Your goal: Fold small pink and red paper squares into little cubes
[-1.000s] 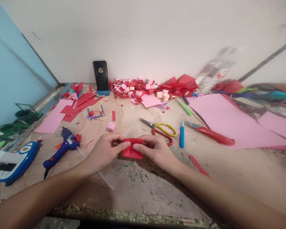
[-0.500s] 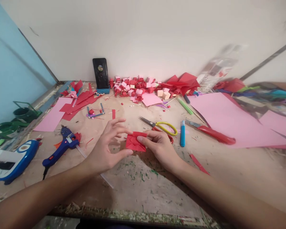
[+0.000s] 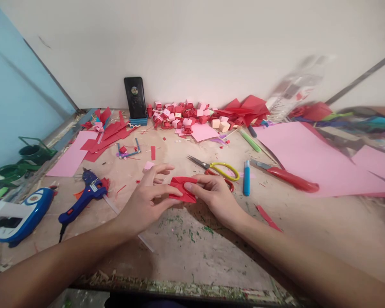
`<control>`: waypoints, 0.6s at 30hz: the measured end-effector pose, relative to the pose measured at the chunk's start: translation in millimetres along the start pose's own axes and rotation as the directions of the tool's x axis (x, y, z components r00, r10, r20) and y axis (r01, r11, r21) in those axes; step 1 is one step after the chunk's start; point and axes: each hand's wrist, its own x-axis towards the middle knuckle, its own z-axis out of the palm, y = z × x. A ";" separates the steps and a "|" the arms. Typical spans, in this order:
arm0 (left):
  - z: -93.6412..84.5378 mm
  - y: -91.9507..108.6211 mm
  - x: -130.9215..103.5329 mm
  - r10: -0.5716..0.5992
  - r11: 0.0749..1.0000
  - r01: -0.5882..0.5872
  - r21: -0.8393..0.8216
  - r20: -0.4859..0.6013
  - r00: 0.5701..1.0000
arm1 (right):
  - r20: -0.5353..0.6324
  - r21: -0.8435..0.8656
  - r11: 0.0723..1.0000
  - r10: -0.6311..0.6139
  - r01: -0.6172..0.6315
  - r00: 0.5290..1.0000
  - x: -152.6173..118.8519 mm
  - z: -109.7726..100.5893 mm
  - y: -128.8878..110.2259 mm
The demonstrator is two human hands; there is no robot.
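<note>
A small creased piece of red paper [image 3: 186,196] is held up between both hands, over the middle of the table. My right hand [image 3: 213,193] pinches its right part, thumb on top and fingers behind. At the left edge of the paper, my left hand [image 3: 152,192] closes thumb and index finger on it, the other fingers curled above. Scissors [image 3: 222,170] with yellow and red handles lie just behind my right hand. A blue marker [image 3: 246,178] stands out to the right of them.
Blue glue gun [image 3: 83,197] and tape dispenser [image 3: 28,214] at left. Behind are a phone [image 3: 135,98], small pink and red paper cubes [image 3: 187,116] and red sheets [image 3: 248,110]. A red-handled cutter [image 3: 291,179] touches a large pink sheet [image 3: 317,156]; a red strip [image 3: 268,218] lies nearer.
My left thumb and index finger have closed on the left edge of the red paper, which is now bent there. A small pink piece shows behind my left hand. My right hand keeps its grip.
</note>
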 end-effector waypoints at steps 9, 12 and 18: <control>-3.3 3.1 1.3 -0.048 0.999 0.048 -0.024 -0.036 0.998 | 0.156 0.019 0.999 -0.049 0.047 0.987 0.9 -1.1 3.5; -2.2 3.6 0.0 -0.153 0.985 0.145 -0.090 -0.093 0.984 | 0.174 0.009 0.998 -0.058 0.057 0.983 -0.7 -0.8 1.9; -0.3 1.7 -0.1 -0.225 0.961 0.202 -0.186 -0.109 0.968 | 0.172 -0.028 0.993 -0.105 0.111 0.979 -2.1 -0.3 -1.3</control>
